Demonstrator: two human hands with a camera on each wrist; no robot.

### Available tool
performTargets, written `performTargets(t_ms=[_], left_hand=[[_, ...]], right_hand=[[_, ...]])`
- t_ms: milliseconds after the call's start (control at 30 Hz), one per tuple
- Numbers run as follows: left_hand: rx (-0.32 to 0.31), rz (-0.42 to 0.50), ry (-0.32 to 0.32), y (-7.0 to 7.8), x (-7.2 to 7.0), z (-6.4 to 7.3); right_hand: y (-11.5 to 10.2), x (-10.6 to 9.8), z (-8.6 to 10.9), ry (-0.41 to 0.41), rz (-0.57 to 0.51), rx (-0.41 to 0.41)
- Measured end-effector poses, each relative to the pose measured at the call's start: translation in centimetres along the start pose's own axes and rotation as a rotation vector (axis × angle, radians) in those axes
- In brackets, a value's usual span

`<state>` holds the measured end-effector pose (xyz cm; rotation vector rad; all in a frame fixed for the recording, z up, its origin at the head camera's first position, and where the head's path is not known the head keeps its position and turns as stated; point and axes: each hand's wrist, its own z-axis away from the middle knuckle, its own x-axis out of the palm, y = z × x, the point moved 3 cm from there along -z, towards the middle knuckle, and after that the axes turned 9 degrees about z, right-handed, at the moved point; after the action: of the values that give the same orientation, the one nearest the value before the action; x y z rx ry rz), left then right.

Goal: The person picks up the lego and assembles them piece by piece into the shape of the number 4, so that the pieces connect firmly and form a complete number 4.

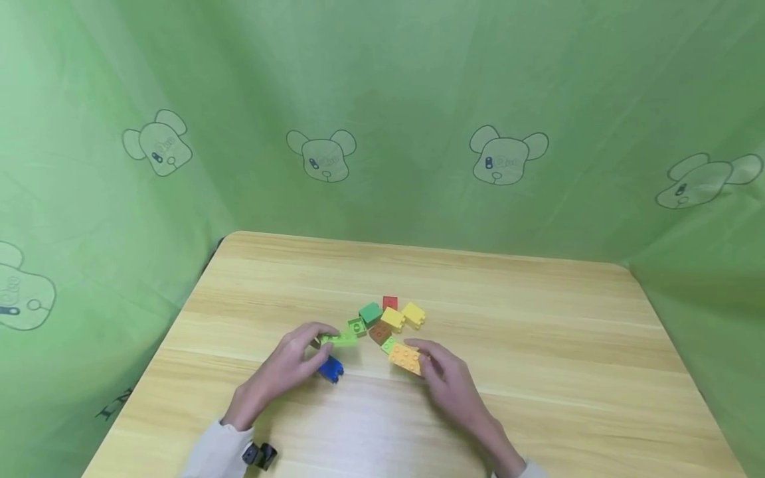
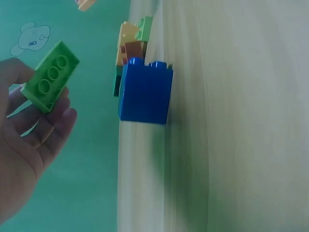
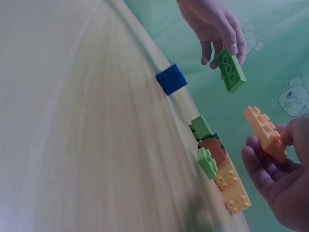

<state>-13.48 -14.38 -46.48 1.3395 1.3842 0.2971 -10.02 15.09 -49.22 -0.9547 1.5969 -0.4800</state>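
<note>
My left hand (image 1: 289,362) pinches a long light green toy brick (image 1: 339,340) by one end, between thumb and fingers. Its hollow underside with a row of tubes shows in the left wrist view (image 2: 53,76). An orange studded brick (image 1: 405,358) is held above the table in my right hand (image 1: 451,382), thumb on one side and fingers beneath. A blue brick (image 1: 331,369) lies on the table just below the left hand. Between the hands and beyond them sit a small green brick (image 1: 356,326), a brown one (image 1: 379,332) and a light green one (image 1: 388,344).
Farther back in the cluster are a dark green brick (image 1: 370,313), a red brick (image 1: 390,303) and two yellow bricks (image 1: 414,315). A black object (image 1: 259,456) is by the left sleeve. Green curtain (image 1: 412,79) with bear-head drawings surrounds the wooden table (image 1: 538,318).
</note>
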Motion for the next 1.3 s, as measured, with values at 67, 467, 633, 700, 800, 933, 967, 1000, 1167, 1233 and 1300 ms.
performTargets(t_ms=[67, 467, 633, 700, 800, 933, 967, 1000, 1167, 1233, 1300], left_hand=[[0.019, 0.01, 0.002, 0.1, 0.2, -0.1], [0.178, 0.139, 0.154, 1.1, 2.1, -1.1], [0.245, 0.202, 0.185, 1.8, 2.7, -1.7], [0.252, 0.228, 0.182, 2.1, 2.9, -1.8], [0.253, 0.246, 0.183, 2.3, 3.2, -2.1], [0.254, 0.267, 0.201, 2.5, 3.6, -2.3], [0.253, 0.27, 0.207, 2.6, 3.7, -2.3], [0.254, 0.276, 0.212, 2.6, 3.8, -2.4], [0.258, 0.279, 0.236, 2.9, 4.0, -2.7], [0.274, 0.274, 0.238, 3.1, 4.0, -2.8], [0.302, 0.276, 0.229, 3.4, 4.0, -3.0]], right_hand=[[0.0, -0.1, 0.0, -0.011, -0.052, 0.031], [0.2, -1.1, -0.6, -0.071, -0.525, 0.418], [0.0, -1.2, -0.7, -0.095, -0.595, 0.417], [-0.1, -1.3, -0.6, -0.084, -0.619, 0.423], [-0.5, -1.5, -0.6, -0.071, -0.645, 0.422], [-1.2, -2.0, -0.6, -0.072, -0.652, 0.401], [-1.4, -2.1, -0.6, -0.073, -0.646, 0.393], [-1.6, -2.3, -0.6, -0.073, -0.643, 0.385], [-2.2, -2.6, -0.9, -0.076, -0.611, 0.329], [-2.4, -2.7, -1.0, -0.07, -0.591, 0.297], [-2.6, -2.8, -1.1, -0.055, -0.564, 0.27]])
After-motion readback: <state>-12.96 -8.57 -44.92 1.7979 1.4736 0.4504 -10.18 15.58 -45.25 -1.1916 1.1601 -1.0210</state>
